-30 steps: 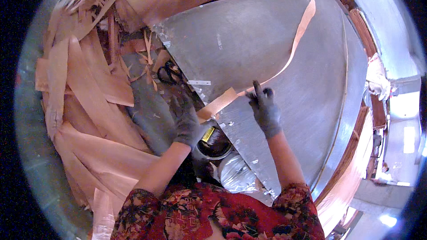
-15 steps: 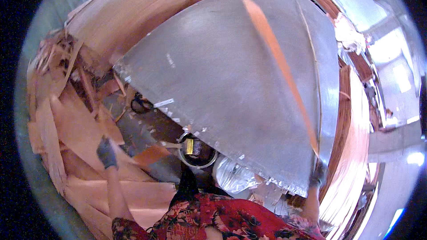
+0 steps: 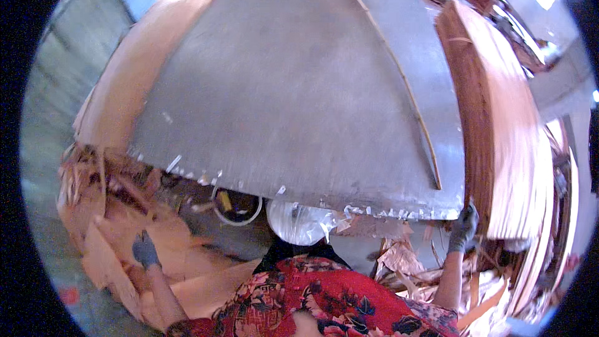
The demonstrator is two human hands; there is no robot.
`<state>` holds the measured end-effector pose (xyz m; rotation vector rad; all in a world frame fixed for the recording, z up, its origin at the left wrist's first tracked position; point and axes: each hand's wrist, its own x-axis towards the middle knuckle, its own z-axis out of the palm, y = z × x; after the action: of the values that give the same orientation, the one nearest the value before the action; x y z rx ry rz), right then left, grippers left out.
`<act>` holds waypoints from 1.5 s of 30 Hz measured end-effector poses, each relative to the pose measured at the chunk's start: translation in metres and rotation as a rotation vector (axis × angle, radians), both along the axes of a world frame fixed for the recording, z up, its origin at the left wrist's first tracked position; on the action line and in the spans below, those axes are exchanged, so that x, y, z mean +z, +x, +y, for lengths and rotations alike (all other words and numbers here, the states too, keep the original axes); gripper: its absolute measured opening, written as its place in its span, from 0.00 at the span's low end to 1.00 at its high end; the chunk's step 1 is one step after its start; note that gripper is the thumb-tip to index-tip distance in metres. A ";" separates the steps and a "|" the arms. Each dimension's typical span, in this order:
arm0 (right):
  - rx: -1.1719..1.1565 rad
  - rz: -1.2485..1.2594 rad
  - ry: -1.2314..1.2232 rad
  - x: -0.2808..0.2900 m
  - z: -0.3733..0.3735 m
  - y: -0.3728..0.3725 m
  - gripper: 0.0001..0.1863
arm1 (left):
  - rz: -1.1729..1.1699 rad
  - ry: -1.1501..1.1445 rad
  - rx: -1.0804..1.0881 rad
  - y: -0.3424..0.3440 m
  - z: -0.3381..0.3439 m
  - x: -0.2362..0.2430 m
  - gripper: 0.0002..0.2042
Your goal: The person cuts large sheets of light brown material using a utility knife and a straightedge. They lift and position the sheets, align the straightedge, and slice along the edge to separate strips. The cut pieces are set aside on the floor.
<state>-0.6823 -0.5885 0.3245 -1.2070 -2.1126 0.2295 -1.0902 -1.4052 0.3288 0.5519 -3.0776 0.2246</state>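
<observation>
My left hand (image 3: 145,249), in a dark grey glove, hovers at the lower left over thin reddish-tan wood veneer sheets (image 3: 115,256). Its fingers point forward, slightly apart, and nothing shows between them. At the right front corner of a broad grey tabletop (image 3: 281,100) is my right hand (image 3: 463,228), gloved the same way. It lies close to the corner, beside a tall stack of veneer (image 3: 505,168); its fingers are blurred and partly hidden, so I cannot tell whether they grip anything. A thin wooden stick (image 3: 402,75) lies lengthwise along the tabletop's right part.
White scraps of tape line the table's front edge. Below it are a round white-rimmed container (image 3: 259,215) and a clear plastic-wrapped bundle (image 3: 296,221). Veneer (image 3: 115,106) lies along the table's left side. Torn veneer scraps (image 3: 399,259) lie at the lower right.
The view has turned, so the table's front edge now runs nearly level. The long orange veneer strip that lay across the tabletop to my right hand is no longer seen there.
</observation>
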 end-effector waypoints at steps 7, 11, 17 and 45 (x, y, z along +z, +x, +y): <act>0.692 -0.094 -0.194 -0.070 0.071 -0.127 0.15 | 0.376 -0.322 0.006 0.038 -0.010 0.117 0.24; 0.338 -0.251 -0.535 -0.041 0.054 -0.148 0.12 | 0.596 0.294 0.442 0.124 -0.068 0.163 0.18; 0.749 0.112 -0.878 -0.052 -0.061 -0.239 0.11 | 0.681 1.035 0.900 0.221 -0.222 0.064 0.16; 0.506 0.487 -1.224 -0.001 -0.571 -0.719 0.07 | 1.161 1.525 0.783 -0.066 -0.581 0.101 0.15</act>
<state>-1.4014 -1.1597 0.3238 -0.9627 -1.7147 2.0207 -1.1558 -1.9864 0.4301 1.1600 -1.2685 -1.7414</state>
